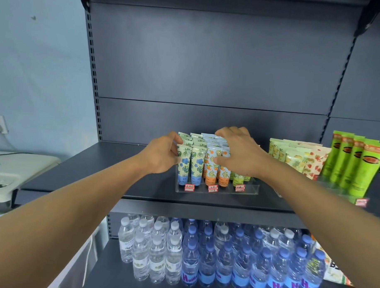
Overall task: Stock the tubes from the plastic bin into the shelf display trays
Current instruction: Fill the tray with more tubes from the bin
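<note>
Low in the frame, clear plastic water bottles (221,257) crowd the lower shelf. Above, two bare forearms reach to the dark metal shelf (76,174) at centre. The left hand (160,152) pinches a blue-flowered tube (183,165) in the clear display tray (215,191); the right hand (238,154) curls over the orange tubes (210,166). Green tubes (352,164) stand right. Grey back panel (209,58) behind.
</note>
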Demonstrator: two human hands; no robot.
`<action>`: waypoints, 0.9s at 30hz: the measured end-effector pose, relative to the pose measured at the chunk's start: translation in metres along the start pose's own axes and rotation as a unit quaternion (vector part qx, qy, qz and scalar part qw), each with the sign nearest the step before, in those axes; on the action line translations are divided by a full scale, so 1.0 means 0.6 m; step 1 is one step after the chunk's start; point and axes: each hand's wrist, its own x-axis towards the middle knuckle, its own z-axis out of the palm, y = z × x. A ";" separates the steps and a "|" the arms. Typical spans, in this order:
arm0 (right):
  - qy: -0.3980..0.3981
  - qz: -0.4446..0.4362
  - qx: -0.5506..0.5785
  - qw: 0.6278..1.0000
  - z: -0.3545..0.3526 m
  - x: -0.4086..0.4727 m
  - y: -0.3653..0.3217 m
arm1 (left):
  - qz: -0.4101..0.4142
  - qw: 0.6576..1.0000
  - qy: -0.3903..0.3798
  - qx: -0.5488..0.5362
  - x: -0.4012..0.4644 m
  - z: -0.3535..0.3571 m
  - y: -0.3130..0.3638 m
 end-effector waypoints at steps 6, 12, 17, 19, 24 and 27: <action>0.014 -0.007 -0.003 1.000 -0.017 -0.034 0.002 | 0.001 0.997 0.048 0.056 -0.034 -0.021 0.037; 0.033 -0.029 0.040 0.998 -0.032 -0.104 0.013 | 0.026 0.994 0.084 0.072 -0.104 0.008 0.096; 0.011 -0.043 0.098 0.994 0.010 -0.186 0.027 | 0.023 0.995 0.076 0.058 -0.181 0.085 0.122; -0.024 -0.035 0.126 0.991 0.041 -0.220 0.036 | 0.009 0.998 0.045 0.043 -0.210 0.130 0.117; -0.086 0.023 0.164 0.982 0.146 -0.315 0.064 | -0.058 0.996 -0.043 0.047 -0.274 0.254 0.074; -0.148 0.057 0.173 0.972 0.208 -0.376 0.078 | -0.094 0.989 -0.112 0.038 -0.308 0.318 0.041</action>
